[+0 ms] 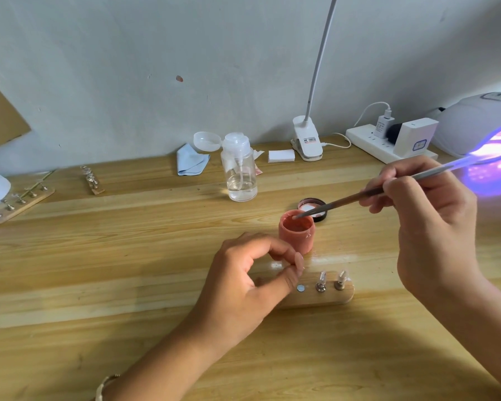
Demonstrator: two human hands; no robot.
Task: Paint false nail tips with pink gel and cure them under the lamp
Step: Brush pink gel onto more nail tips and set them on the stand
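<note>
The right hand [417,209] is gripping a thin brush [359,197] and is dipping its tip into the open pink gel jar [297,237] in the middle of the wooden table [99,270]. The left hand [243,287] is pinching 1 nail tip [300,260] between thumb and forefinger, just beside the jar, above the wooden holder [334,300] where 2 clear tips [321,277] are standing. The curing lamp [475,123] is glowing violet at far right.

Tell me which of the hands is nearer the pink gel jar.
Left. The left hand sits just in front of the pink gel jar, fingertips close to its base. The right hand is farther off to the right; only its brush reaches the jar's mouth.
</note>
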